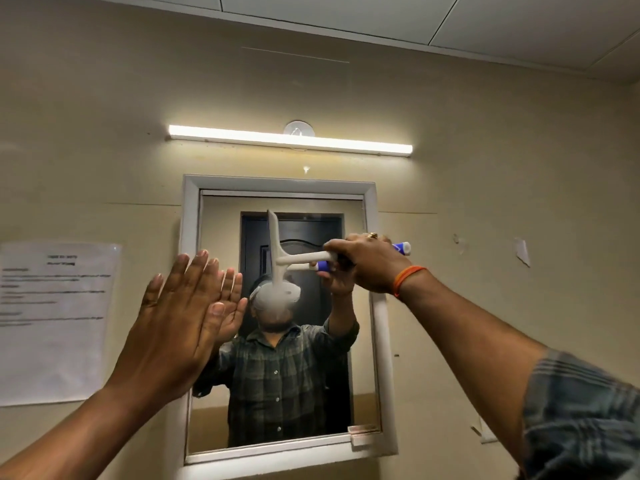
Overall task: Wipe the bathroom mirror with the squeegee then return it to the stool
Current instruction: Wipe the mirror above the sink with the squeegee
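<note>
A: What is in the right hand?
B: It grips the squeegee, blade upright on the mirror.
A: And the left hand?
B: Open, flat against the mirror's left edge. The paper notice is too blurred to read.

From my seat the mirror glass reads glossy and smooth, set in a white frame with a satin painted look, chipped at its lower right corner. The squeegee looks like matt white plastic, with a glossier blue and white grip end. I see a woven orange thread band on the wrist and a soft checked cloth sleeve. The wall is matt cream paint, scuffed and flaking. The paper notice sits under a shiny plastic cover.
</note>
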